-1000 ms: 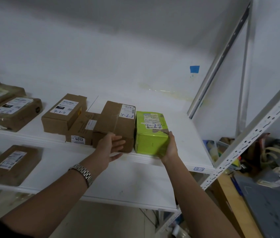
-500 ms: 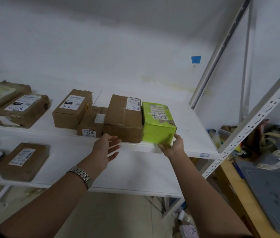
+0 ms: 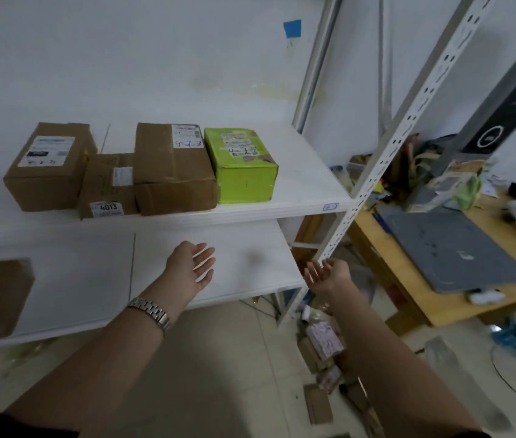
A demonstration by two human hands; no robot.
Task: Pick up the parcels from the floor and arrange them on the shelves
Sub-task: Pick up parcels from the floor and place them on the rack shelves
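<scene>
Green box (image 3: 244, 172) on upper shelf (image 3: 307, 181), touching brown box (image 3: 171, 172) on its left, two more brown boxes alongside, left hand (image 3: 191, 268) and right hand (image 3: 329, 275) empty, fingers loose, apart below shelf edge, parcels (image 3: 324, 338) on floor by post (image 3: 386, 153), table (image 3: 408, 279) at right

On the white flat shelf board (image 3: 307, 172), the green cardboard box (image 3: 244, 172) touches the large brown cardboard box (image 3: 171, 172) at its nine o'clock; the small brown carton (image 3: 108, 184) lies further toward nine o'clock.

The single head-worn wide view looks forward and down, close to the shelves (image 3: 297, 188) and floor (image 3: 218, 358).
</scene>
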